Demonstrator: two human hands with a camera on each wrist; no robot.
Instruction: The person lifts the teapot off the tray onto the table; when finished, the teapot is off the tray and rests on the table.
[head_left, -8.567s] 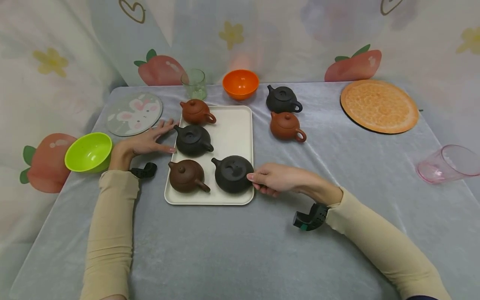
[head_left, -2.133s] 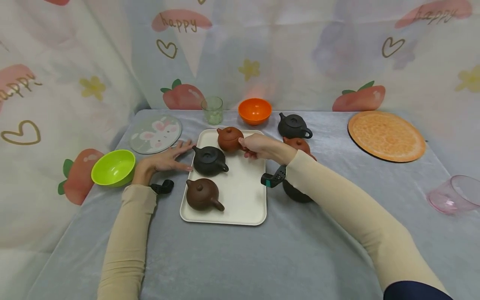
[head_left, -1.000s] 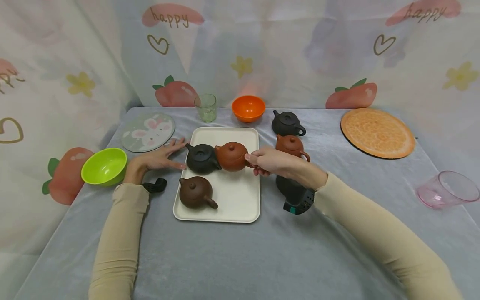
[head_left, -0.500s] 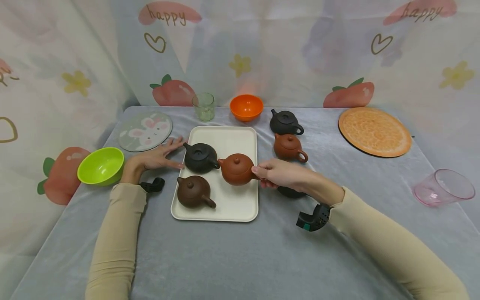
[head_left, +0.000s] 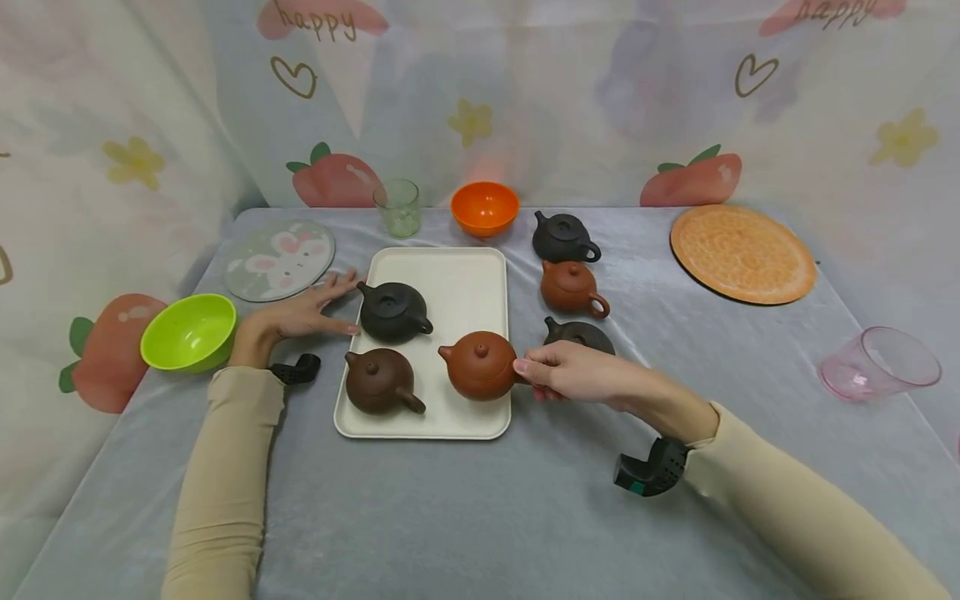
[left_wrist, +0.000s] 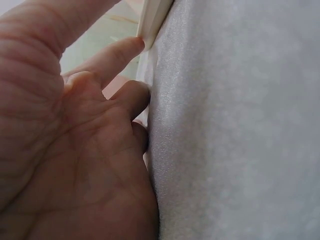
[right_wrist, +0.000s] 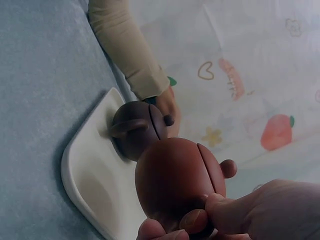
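Note:
My right hand (head_left: 573, 372) pinches the handle of a reddish-brown teapot (head_left: 481, 367) over the front right of a cream tray (head_left: 468, 287). The right wrist view shows thumb and fingers closed on the handle behind the round teapot body (right_wrist: 175, 175). My left hand (head_left: 296, 315) lies palm down with spread fingers at the tray's left edge; in the left wrist view one fingertip (left_wrist: 138, 44) meets the tray rim (left_wrist: 152, 20). On the tray's left side sit a black teapot (head_left: 393, 312) and, in front of it, a dark brown teapot (head_left: 379, 382).
Right of the tray stand a black teapot (head_left: 562, 238), a reddish-brown teapot (head_left: 570, 287) and another black teapot (head_left: 577, 335), partly behind my right hand. Around them are an orange bowl (head_left: 484, 208), green glass (head_left: 399, 208), lime bowl (head_left: 189, 333), rabbit mat (head_left: 281, 260), round orange-brown mat (head_left: 742, 254) and pink glass (head_left: 877, 364).
The front-right black teapot has gone from the tray to the cloth on the right. My right hand has brought the reddish-brown teapot from the tray's back to its front right. Left hand stays.

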